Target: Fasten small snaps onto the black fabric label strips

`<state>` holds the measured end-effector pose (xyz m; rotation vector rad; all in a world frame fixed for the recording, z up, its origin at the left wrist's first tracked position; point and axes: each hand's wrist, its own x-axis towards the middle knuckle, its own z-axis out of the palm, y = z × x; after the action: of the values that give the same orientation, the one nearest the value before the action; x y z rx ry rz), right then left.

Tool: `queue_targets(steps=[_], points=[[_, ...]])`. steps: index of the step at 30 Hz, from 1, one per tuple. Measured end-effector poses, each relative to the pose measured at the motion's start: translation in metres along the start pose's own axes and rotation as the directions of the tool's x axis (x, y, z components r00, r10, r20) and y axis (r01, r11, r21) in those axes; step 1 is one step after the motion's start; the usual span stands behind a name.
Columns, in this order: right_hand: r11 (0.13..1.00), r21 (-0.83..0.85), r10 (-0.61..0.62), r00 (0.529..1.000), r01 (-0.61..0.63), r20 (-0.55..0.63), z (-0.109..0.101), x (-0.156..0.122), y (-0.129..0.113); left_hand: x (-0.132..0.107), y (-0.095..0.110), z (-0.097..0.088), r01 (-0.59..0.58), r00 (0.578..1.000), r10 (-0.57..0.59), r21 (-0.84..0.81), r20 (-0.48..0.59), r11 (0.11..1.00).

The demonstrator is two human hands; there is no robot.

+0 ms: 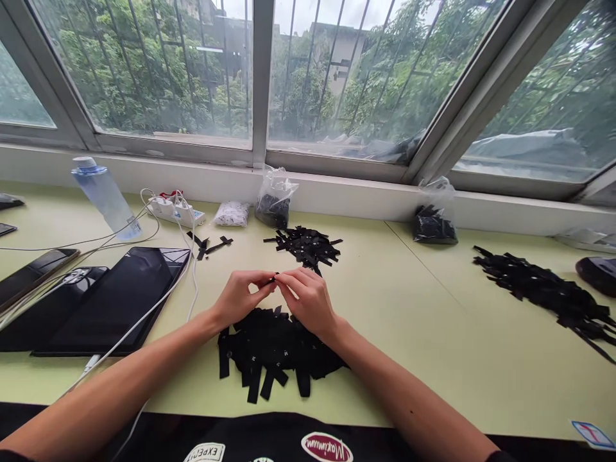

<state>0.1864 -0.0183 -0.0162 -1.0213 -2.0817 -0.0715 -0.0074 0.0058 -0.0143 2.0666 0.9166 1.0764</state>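
Inward from the table edge (183,405), left hand (240,298) and right hand (309,298) pinch a black piece (274,278), with room rightward.

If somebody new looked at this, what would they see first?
Probably the left hand and right hand, meeting mid-picture to pinch a small black piece. Just below them lies a big heap of black strips, with another heap beyond the hands and a third far right. At the left, a bluish bottle stands beyond a dark tablet.

Below the barred, grey-framed window (260,80) we see a white ledge (356,202) and yellow-green counter (385,295); beyond it, trees (144,70), pale sky (378,14), perhaps a building (349,48).
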Motion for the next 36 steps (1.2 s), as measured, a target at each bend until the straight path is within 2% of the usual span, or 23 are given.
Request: queue_targets(steps=[3, 8, 14, 19, 36], points=[[1.0, 0.018, 0.014, 1.0, -0.014, -0.012, 0.0, 0.0, 0.002, 0.0, 0.002, -0.001, -0.003, 1.0, 0.003, -0.008, 0.025, 1.0], [0.995, 0.09, 0.042, 0.998, -0.037, -0.046, -0.002, 0.002, 0.003, 0.001, 0.008, -0.007, 0.015, 0.993, -0.002, -0.11, 0.118, 0.994], [0.985, 0.163, 0.066, 0.994, -0.051, -0.088, -0.004, 0.003, 0.003, 0.003, 0.004, -0.011, -0.001, 0.998, 0.01, -0.132, 0.066, 0.991], [0.983, 0.167, 0.087, 0.993, -0.073, -0.074, -0.001, 0.001, 0.004, 0.003, -0.002, -0.008, -0.017, 0.999, 0.021, -0.106, 0.038, 0.994], [0.995, 0.09, -0.045, 0.996, 0.052, -0.08, 0.002, -0.001, 0.008, 0.003, -0.006, -0.007, -0.039, 0.999, 0.039, -0.085, 0.006, 0.996]])
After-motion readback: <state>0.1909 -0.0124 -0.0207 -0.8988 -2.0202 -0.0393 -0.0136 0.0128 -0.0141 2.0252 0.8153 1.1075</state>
